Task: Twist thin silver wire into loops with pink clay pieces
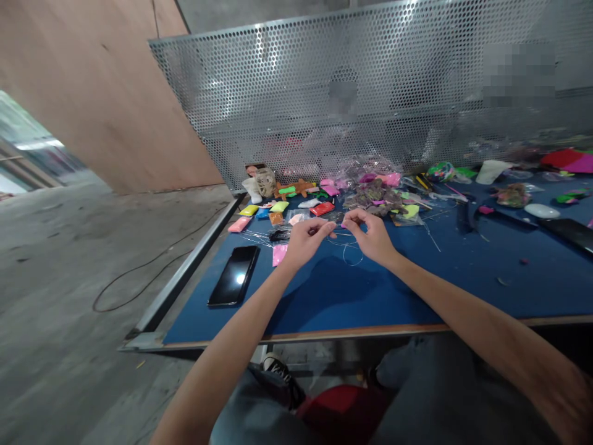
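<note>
Both my hands are held together over the blue table (352, 296). My left hand (306, 240) is closed in a pinch on a thin wire (348, 253) that loops down onto the table. My right hand (370, 238) is also pinched, with a small pink piece (343, 225) at its fingertips, almost touching the left hand's fingers. Small coloured clay packets (278, 210) lie just beyond the hands. A pink packet (279, 254) lies under my left wrist.
A black phone (234, 275) lies at the left of the table. Clear bags and clay scraps (375, 191) pile up by a perforated metal screen (370, 93). More craft clutter (512, 194) sits at the right. A cable (139, 284) runs over the concrete floor.
</note>
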Motion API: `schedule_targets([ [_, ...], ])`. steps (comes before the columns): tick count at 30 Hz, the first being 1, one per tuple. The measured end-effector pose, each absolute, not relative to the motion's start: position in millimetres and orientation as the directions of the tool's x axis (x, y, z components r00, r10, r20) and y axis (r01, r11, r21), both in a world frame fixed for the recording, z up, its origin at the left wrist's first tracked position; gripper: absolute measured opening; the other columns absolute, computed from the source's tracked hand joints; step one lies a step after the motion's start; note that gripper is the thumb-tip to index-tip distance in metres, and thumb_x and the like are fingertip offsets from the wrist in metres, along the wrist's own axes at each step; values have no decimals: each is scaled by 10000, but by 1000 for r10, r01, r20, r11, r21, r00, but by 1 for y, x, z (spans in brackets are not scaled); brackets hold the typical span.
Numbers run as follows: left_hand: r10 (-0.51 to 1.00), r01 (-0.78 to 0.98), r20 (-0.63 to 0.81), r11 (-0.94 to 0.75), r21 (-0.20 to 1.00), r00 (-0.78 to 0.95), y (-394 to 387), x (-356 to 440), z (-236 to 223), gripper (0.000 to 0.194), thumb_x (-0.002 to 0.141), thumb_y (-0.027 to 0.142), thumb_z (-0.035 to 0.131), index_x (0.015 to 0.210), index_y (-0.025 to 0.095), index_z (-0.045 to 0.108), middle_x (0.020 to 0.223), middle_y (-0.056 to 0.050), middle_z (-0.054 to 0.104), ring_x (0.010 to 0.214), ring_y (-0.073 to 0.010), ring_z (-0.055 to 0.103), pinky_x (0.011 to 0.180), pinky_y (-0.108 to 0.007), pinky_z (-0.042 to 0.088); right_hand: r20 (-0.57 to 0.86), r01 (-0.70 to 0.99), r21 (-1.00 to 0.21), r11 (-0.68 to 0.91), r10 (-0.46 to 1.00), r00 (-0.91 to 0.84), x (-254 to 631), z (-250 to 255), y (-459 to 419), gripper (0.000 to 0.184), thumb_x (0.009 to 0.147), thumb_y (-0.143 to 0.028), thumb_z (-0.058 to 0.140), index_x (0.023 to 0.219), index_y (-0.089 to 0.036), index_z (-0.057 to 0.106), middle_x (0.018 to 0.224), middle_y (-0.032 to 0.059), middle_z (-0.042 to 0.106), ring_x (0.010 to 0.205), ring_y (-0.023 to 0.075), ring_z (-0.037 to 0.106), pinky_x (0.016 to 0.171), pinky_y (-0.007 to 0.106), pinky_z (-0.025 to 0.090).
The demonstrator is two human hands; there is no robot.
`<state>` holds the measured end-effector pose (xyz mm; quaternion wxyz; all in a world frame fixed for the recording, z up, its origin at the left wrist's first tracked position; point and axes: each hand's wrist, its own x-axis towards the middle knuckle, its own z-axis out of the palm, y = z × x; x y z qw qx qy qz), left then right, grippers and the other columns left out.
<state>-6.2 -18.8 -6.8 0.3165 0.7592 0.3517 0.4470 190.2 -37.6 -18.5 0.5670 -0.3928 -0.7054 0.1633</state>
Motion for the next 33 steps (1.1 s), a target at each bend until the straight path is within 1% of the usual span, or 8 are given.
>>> schedule_targets([
  [2,854,85,315,-381,921,414,-15,-7,-8,422,876,566,649,744,173,725,668,-25,664,583,-114,522,583,-264,403,702,346,-640,686,705,-100,191,-16,-39,200,955,-399,588,856,-233,639,809,22,647,740,184,569,728,330,463],
  [5,848,-61,165,-156,986,504,-10,-7,-12,428,831,585,696,754,165,720,564,3,545,534,-100,464,562,-264,390,712,315,-618,720,683,-164,194,-15,-39,217,947,-435,602,857,-245,653,845,30,669,771,195,588,740,344,473],
  [9,864,-33,167,-173,984,474,-13,-3,-14,477,883,621,614,820,171,756,549,-8,567,494,-103,438,511,-266,346,686,298,-667,683,719,-112,194,-18,-36,242,927,-473,624,859,-244,656,826,23,675,764,193,600,737,342,482],
  [11,893,131,306,-365,922,331,-18,0,-13,477,913,621,571,929,194,784,669,-39,690,541,-126,516,547,-279,389,657,305,-707,638,752,-48,194,-20,-34,259,935,-477,611,854,-233,646,821,26,671,766,191,603,740,338,483],
  [13,841,381,510,-537,752,179,-23,1,-12,431,908,596,601,1057,237,787,820,-50,765,627,-157,603,642,-305,446,627,314,-741,593,779,7,193,-21,-33,273,948,-472,589,844,-223,632,823,33,669,764,190,603,739,338,479],
  [16,725,603,674,-603,522,141,-25,0,-13,363,883,538,673,1123,289,780,916,-57,789,725,-202,682,731,-332,459,602,330,-761,558,798,40,191,-23,-33,284,958,-464,570,821,-218,605,817,37,663,748,186,594,727,337,468],
  [22,620,683,726,-670,291,299,-20,-4,-19,269,943,462,618,1061,301,799,974,-64,793,826,-235,729,719,-326,447,596,370,-753,544,802,35,187,-24,-36,288,959,-458,561,791,-225,540,725,11,612,670,173,553,648,319,425],
  [33,591,683,714,-697,218,375,-14,-6,-25,316,968,452,581,1163,283,763,1043,-73,784,889,-244,733,758,-344,446,601,380,-742,553,799,12,185,-30,-34,282,966,-474,547,828,-229,560,714,19,609,722,197,581,675,335,439],
])
